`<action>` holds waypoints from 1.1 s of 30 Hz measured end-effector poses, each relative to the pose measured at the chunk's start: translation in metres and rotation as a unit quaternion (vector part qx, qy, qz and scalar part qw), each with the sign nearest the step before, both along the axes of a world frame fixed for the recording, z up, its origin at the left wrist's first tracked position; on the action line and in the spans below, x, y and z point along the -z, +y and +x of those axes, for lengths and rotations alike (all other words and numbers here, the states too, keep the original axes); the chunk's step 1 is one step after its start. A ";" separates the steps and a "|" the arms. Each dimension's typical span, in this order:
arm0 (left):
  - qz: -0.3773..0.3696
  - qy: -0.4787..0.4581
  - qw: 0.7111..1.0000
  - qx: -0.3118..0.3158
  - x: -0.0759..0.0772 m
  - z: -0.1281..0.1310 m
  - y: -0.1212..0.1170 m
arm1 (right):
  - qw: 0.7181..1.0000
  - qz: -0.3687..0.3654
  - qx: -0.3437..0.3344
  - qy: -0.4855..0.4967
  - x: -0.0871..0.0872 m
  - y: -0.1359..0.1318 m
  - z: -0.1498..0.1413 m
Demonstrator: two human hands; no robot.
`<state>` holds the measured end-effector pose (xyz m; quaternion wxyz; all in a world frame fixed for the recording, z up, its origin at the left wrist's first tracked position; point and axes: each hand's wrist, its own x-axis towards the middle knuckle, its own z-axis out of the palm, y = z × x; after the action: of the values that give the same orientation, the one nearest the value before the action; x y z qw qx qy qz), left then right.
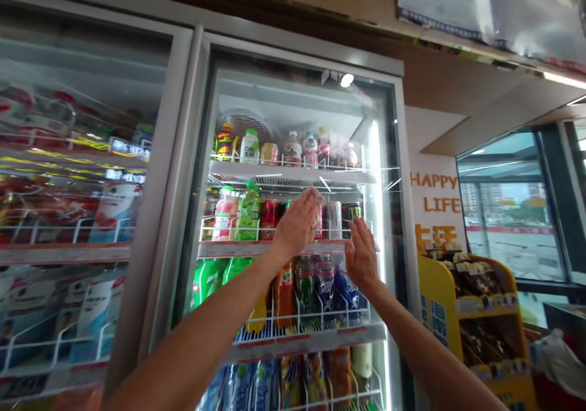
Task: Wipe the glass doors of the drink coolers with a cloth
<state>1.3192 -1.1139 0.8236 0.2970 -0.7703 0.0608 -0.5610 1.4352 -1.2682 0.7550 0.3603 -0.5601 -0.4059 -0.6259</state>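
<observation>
My left hand is raised against the glass door of an upright drinks fridge, level with the second shelf. A crumpled pale cloth shows at its fingertips, pressed between the hand and the glass; much of it is hidden. To its right, my right hand is up at the same door with fingers stretched out and nothing in them. Whether those fingers touch the glass, I cannot tell. Behind the pane stand several bottles, a green bottle among them, and cans.
A second fridge door, with packaged goods behind it, adjoins on the left. At the right stand a yellow display rack with dark packets and a window. A wooden panel runs overhead.
</observation>
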 end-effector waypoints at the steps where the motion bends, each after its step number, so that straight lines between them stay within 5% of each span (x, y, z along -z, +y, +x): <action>1: 0.043 0.038 0.998 0.008 0.009 -0.001 -0.001 | 1.000 -0.005 -0.008 -0.006 -0.002 0.005 -0.007; 4: 0.056 0.051 0.997 0.007 0.007 -0.030 0.028 | 1.000 -0.013 -0.022 -0.006 -0.004 0.015 -0.019; 7: -0.082 -0.082 0.993 -0.008 -0.027 -0.071 0.070 | 1.000 -0.009 -0.017 0.010 0.004 0.010 -0.017; 10: -0.181 -0.183 0.966 0.006 -0.047 -0.078 0.074 | 1.000 -0.008 -0.019 0.017 0.011 0.001 -0.015; 15: -0.147 -0.127 0.979 0.052 -0.017 -0.016 0.020 | 0.984 -0.040 -0.170 -0.021 -0.011 0.021 -0.047; 19: -0.108 -0.092 0.984 0.110 0.006 -0.012 0.033 | 0.962 -0.094 -0.257 0.008 -0.040 0.072 -0.079; 23: -0.076 -0.039 0.995 0.052 0.029 -0.070 0.088 | 0.975 -0.150 -0.161 0.027 -0.058 0.121 -0.107; 28: -0.130 -0.138 0.981 -0.042 0.050 -0.110 0.128 | 0.995 -0.104 -0.010 -0.008 -0.073 0.158 -0.126; 30: -0.128 -0.142 0.980 -0.052 0.053 -0.109 0.130 | 0.994 -0.095 0.024 -0.049 -0.075 0.149 -0.107; 33: -0.120 -0.149 0.980 -0.050 0.054 -0.104 0.126 | 0.994 -0.063 0.072 -0.051 -0.070 0.093 -0.044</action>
<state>1.2155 -0.9878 0.7699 0.2363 -0.7103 -0.0906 -0.6568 1.3911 -1.1754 0.8248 0.2572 -0.5770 -0.4211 -0.6508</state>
